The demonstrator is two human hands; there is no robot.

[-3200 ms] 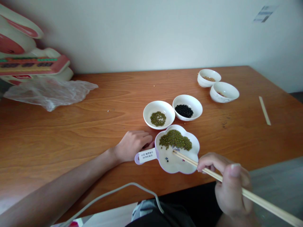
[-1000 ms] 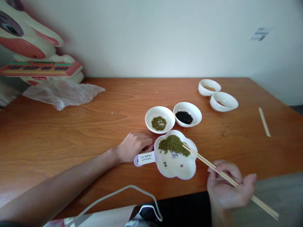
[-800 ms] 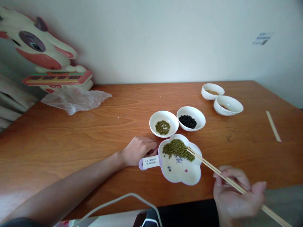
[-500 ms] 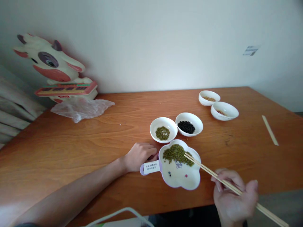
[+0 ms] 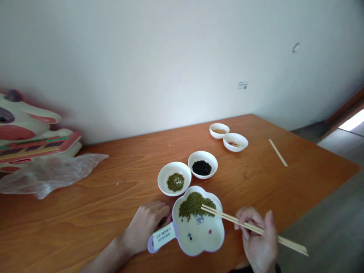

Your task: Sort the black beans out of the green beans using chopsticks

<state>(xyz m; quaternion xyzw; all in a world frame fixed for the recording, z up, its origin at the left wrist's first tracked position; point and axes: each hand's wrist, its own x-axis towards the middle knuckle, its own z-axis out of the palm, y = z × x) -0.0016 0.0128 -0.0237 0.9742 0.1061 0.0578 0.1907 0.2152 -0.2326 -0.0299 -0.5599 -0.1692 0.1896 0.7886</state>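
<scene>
Wooden chopsticks [image 5: 247,224] are held in my right hand [image 5: 259,239], their tips at the green mung beans [image 5: 195,204] heaped in a flower-shaped dish [image 5: 203,240] with lilac rim and labelled handle. One dark bean lies apart near the dish's printed pictures. On the table, my left hand [image 5: 148,223] rests with curled fingers beside the dish's left rim and handle; its fingertips are hidden. Behind the dish stand a white bowl [image 5: 163,181] with some mung beans and another white bowl [image 5: 210,158] with black beans [image 5: 201,167].
Farther back right are a bowl [image 5: 217,126] of yellowish pieces and a bowl [image 5: 235,146] with a few reddish pieces. A pale flat strip [image 5: 278,152] lies right of them. At left are a cow toy keyboard [image 5: 42,142] and a clear plastic bag [image 5: 61,170]. A wall backs the table.
My view has swung to the right, so the bowls and dish appear farther left and lower. The chopstick tips remain at the mung beans, and the left hand remains beside the dish.
</scene>
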